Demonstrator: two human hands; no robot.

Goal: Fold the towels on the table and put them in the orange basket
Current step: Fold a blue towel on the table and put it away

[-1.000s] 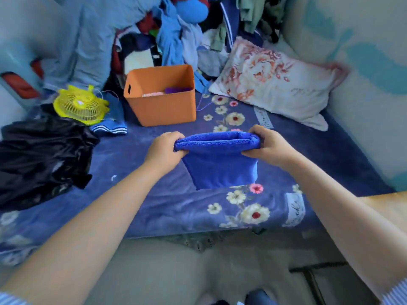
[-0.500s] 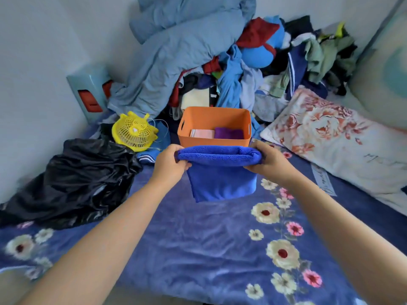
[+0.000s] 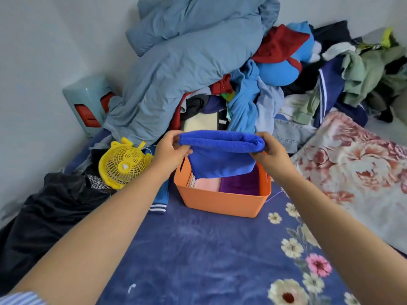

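Grip: left hand (image 3: 169, 149) and right hand (image 3: 272, 150) each pinch an end of the folded towel (image 3: 220, 154).
Why: held level, so the fold keeps.
Towel: hangs between the hands, over the basket (image 3: 222, 201), toward its 12 o'clock wall.
Inside: pink and purple towels, probably folded.

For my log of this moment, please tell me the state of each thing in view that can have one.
Blue towel: folded, held over the basket.
Orange basket: upright, open, partly filled.
Pink towel: folded, in the basket.
Purple towel: folded, in the basket.
Left hand: grips the blue towel.
Right hand: grips the blue towel.
Yellow fan: tilted; whether running, cannot tell.
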